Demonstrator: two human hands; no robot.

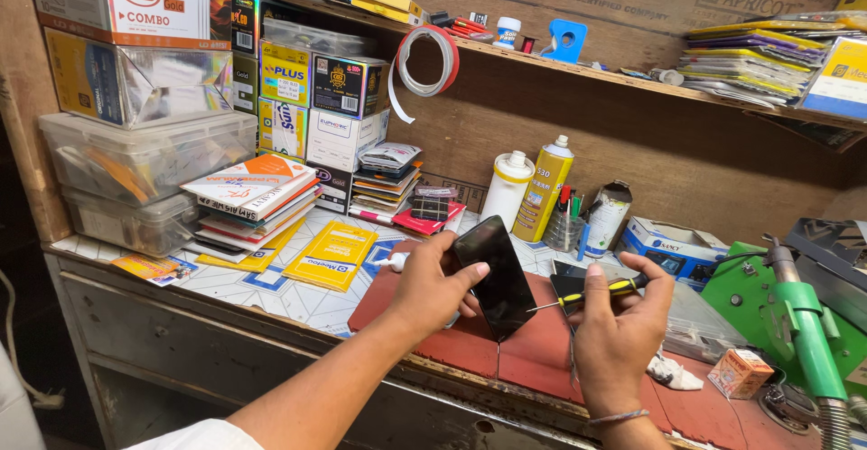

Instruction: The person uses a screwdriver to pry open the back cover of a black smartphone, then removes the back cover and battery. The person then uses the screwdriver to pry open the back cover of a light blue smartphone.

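My left hand (432,289) grips a black smartphone (495,274), holding it tilted above a red mat (533,346) on the workbench. A small white glue tube (394,259) pokes out just left of that hand. My right hand (619,332) holds a small screwdriver (591,293) with a yellow and black handle. Its thin metal tip points left toward the phone's lower right edge, nearly touching it. Beneath the right hand lies another dark flat device (569,283), partly hidden.
Stacks of flat packets (257,201) and boxes (339,138) fill the left of the bench. A yellow spray can (545,188), a white bottle (507,188) and a pen cup (565,226) stand at the back. A green machine (795,319) sits right. A tape roll (429,60) hangs from the shelf.
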